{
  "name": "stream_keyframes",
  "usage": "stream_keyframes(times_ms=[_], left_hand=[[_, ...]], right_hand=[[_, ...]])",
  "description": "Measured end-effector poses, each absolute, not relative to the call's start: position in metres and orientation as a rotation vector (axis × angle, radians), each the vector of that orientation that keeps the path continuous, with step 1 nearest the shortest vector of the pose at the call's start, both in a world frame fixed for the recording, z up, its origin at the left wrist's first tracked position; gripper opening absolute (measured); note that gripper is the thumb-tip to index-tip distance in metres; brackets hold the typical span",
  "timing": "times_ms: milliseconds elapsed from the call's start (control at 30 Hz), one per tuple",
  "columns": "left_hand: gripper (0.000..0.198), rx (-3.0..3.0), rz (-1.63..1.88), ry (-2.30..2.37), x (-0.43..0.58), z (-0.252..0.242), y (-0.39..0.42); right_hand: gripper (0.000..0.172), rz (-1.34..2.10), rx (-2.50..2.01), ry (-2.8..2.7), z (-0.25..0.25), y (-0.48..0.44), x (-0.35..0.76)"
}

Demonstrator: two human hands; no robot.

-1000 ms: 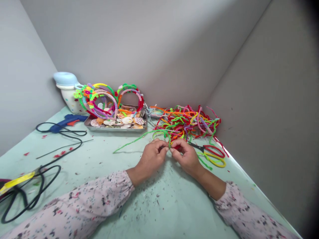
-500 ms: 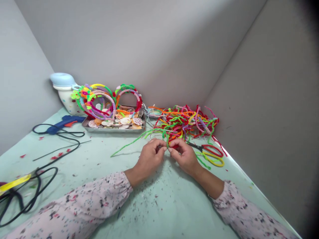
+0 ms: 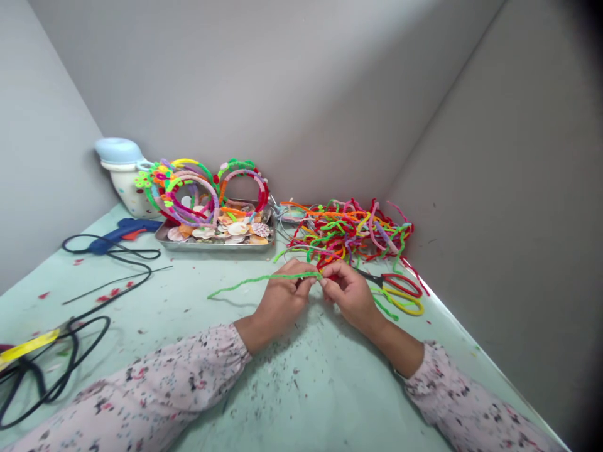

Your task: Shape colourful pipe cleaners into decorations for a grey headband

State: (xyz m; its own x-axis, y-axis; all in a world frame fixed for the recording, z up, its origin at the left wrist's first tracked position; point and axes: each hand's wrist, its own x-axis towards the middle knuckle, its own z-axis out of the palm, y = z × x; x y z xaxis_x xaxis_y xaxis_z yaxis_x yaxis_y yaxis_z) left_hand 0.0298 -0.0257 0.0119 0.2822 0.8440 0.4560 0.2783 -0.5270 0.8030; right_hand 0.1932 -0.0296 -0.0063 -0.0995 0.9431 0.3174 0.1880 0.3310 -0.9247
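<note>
A long green pipe cleaner (image 3: 249, 284) runs from my fingertips leftward across the back of my left hand (image 3: 285, 302), its free end hanging over the table. Thumb and forefinger of my left hand pinch it near its right end. My right hand (image 3: 347, 291) pinches the same end, and the two hands' fingertips almost touch. Whatever else the fingers cover is hidden. Just behind the hands lies a tangled heap of coloured pipe cleaners (image 3: 346, 227). Scissors (image 3: 400, 292) with red and yellow handles rest beside my right hand.
A metal tray (image 3: 217, 247) of seashells stands behind, with pipe-cleaner-wrapped headbands (image 3: 193, 188) on it. Left are a blue glue gun (image 3: 106, 240), a black cord (image 3: 75, 351) and a cup with a blue lid (image 3: 120, 154). Grey walls enclose the table.
The green pipe cleaner has swung from an arch above my fingers down across the back of my left hand. Both hands stay in nearly the same place.
</note>
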Motion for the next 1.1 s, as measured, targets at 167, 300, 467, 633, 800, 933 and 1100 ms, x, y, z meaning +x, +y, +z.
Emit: stream_keyframes(times_ms=[167, 300, 467, 633, 800, 933, 1100], left_hand=[[0.016, 2.073, 1.2, 1.006, 0.027, 0.011, -0.026], [0.017, 2.07, 1.241, 0.939, 0.026, 0.01, -0.026], [0.017, 2.078, 1.287, 0.901, 0.027, 0.008, -0.026], [0.014, 1.998, 1.218, 0.912, 0.026, 0.01, -0.025], [0.014, 1.766, 1.087, 0.88, 0.025, 0.014, -0.024], [0.018, 1.559, 1.097, 0.855, 0.027, 0.012, -0.02], [0.021, 1.579, 1.09, 0.876, 0.029, 0.007, -0.014]], right_hand=[[0.01, 0.96, -1.055, -1.505, -0.005, -0.03, 0.193], [0.01, 0.966, -1.055, -1.488, -0.004, -0.031, 0.192], [0.008, 0.936, -1.052, -1.49, -0.002, -0.033, 0.192], [0.007, 0.815, -1.019, -1.544, -0.006, -0.033, 0.194], [0.005, 0.551, -1.008, -1.683, -0.006, -0.034, 0.195], [0.009, 0.359, -0.964, -1.812, -0.004, -0.035, 0.196], [0.011, 0.254, -0.958, -1.892, -0.004, -0.034, 0.196]])
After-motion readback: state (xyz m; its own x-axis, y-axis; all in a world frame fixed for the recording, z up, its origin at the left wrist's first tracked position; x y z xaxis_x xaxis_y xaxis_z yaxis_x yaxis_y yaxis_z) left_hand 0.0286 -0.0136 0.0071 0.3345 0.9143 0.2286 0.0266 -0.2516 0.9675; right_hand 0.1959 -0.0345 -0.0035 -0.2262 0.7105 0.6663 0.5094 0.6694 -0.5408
